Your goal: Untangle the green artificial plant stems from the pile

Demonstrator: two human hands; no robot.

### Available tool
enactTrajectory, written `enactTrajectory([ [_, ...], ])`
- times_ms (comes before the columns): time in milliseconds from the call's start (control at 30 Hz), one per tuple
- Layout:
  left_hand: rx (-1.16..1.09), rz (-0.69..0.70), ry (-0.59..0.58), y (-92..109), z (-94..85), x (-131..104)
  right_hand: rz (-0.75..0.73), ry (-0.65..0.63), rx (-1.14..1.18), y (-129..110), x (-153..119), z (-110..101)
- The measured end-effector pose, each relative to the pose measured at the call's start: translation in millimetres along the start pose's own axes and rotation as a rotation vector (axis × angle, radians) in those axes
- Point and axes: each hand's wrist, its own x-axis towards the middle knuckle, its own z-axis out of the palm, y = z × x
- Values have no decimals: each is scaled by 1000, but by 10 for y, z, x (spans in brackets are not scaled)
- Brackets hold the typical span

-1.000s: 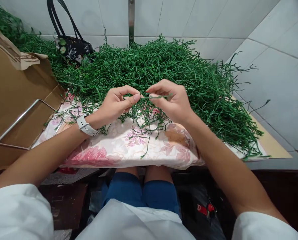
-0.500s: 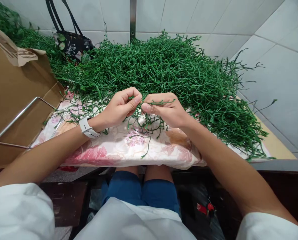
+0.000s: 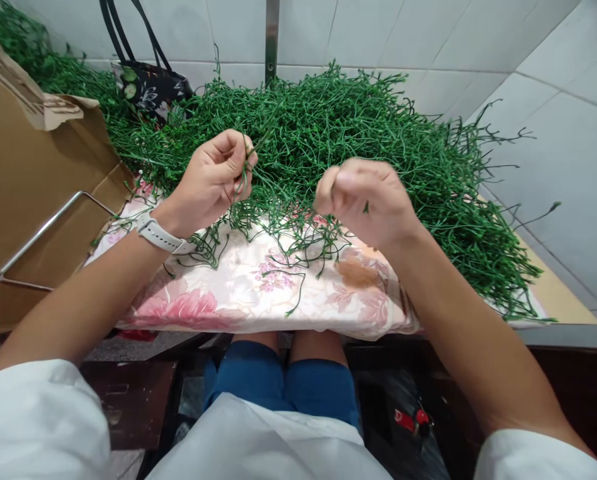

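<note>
My left hand [image 3: 218,175] is closed in a pinch, holding a thin green stem [image 3: 245,172] that sticks out above and below the fingertips. Across from it, my right hand [image 3: 368,200] has its fingers curled together and is blurred by motion. A small green tip shows against its palm, but what the fingers grip is hidden. Behind both hands spreads a large tangled heap of green stems [image 3: 323,120] with bud-like ends. Several loose stems [image 3: 303,247] lie between the hands on the flowered cloth [image 3: 228,300].
An open cardboard box [image 3: 38,193] with a metal wire handle [image 3: 41,233] stands at the left. A black flowered bag [image 3: 153,90] rests among the stems by the tiled wall [image 3: 378,33]. The table's front edge runs above my knees.
My hands have moved apart, the left one up and leftward, the right one to the right. The stem lying along my right hand no longer shows there; a stem is now in my left fingertips.
</note>
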Motion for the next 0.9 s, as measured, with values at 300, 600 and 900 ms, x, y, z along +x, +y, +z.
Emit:
enactTrajectory([
  [300,166,-12,-89,-109,70,-41,227,362,-91,61,33,-243],
  [600,309,114,-152,-269,91,-101,63,-19,-458,138,-57,174],
  [900,282,84,-138,-293,175,-168,-50,-171,-586,195,-72,246],
])
